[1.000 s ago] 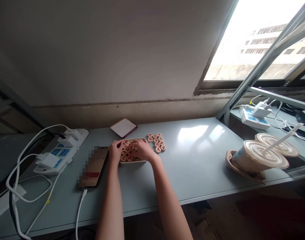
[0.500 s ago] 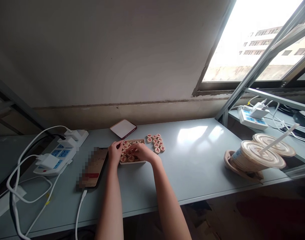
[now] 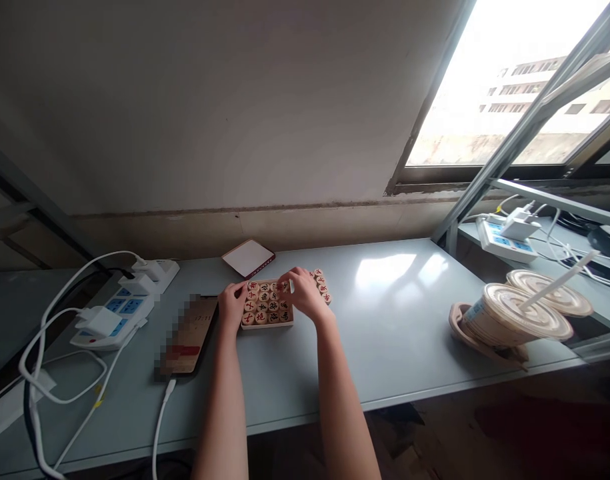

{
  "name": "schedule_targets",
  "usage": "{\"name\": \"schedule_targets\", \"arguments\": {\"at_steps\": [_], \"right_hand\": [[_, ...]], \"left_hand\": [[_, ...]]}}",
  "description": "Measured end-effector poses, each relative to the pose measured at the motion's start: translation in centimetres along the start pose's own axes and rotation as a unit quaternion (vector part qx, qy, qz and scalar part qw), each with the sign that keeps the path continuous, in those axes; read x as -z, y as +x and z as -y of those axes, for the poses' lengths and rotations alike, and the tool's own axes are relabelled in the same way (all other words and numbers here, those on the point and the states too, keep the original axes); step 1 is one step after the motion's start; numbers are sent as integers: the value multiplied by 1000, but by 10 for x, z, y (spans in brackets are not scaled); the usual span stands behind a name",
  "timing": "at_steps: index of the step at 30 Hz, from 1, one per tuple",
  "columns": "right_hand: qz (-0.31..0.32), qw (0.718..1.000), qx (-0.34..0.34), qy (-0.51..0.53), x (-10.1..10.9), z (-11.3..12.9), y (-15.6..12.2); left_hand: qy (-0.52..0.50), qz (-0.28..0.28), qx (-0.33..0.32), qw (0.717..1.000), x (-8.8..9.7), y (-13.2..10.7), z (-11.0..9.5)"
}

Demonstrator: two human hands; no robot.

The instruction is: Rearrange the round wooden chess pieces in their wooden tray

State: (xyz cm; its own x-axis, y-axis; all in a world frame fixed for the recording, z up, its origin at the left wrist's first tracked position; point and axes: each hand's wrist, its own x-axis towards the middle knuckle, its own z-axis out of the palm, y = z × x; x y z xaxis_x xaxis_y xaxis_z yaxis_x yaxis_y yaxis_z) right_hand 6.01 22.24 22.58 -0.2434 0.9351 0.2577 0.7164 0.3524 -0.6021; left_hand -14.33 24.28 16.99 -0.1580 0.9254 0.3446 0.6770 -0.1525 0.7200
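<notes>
A shallow box (image 3: 267, 325) on the grey table (image 3: 395, 333) holds several round wooden chess pieces (image 3: 265, 305) with red and black characters. My left hand (image 3: 231, 303) rests against the box's left edge, fingers curled on it. My right hand (image 3: 305, 291) hovers at the box's right far corner, over a loose group of pieces (image 3: 323, 289) lying on the table; its fingertips pinch toward the box, and what they hold is too small to make out.
The box's lid (image 3: 248, 257) lies behind it. A phone (image 3: 187, 333) on a charging cable lies left, beyond it a power strip (image 3: 119, 303) with plugs and white cables. Two lidded drink cups (image 3: 519, 320) in a carrier stand at the right edge.
My right hand has moved off the middle of the box to its right far corner, uncovering the rows of pieces. My left hand has stayed at the left edge.
</notes>
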Motion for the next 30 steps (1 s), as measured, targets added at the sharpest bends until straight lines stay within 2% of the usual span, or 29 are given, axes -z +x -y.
{"name": "schedule_targets", "arguments": {"at_steps": [3, 14, 17, 19, 23, 27, 30], "right_hand": [[-35, 995, -57, -72, 7, -13, -3], [-11, 984, -130, -123, 11, -28, -8], [-18, 990, -99, -94, 11, -24, -7], [-1, 998, -44, -52, 9, -15, -5], [100, 992, 71, 2, 1, 11, -1], [224, 971, 83, 13, -8, 24, 0], [219, 973, 76, 16, -12, 24, 1]], "left_hand": [[1, -5, 5, 1000, -1, 0, 0], [-8, -11, 0, 1000, -3, 1, 4], [-3, -11, 0, 1000, -3, 1, 3], [-1, -8, 3, 1000, -2, 1, 2], [4, -1, 3, 1000, 0, 1, 0], [15, -11, 2, 1000, 0, 2, -1], [19, -8, 3, 1000, -1, 2, 1]]}}
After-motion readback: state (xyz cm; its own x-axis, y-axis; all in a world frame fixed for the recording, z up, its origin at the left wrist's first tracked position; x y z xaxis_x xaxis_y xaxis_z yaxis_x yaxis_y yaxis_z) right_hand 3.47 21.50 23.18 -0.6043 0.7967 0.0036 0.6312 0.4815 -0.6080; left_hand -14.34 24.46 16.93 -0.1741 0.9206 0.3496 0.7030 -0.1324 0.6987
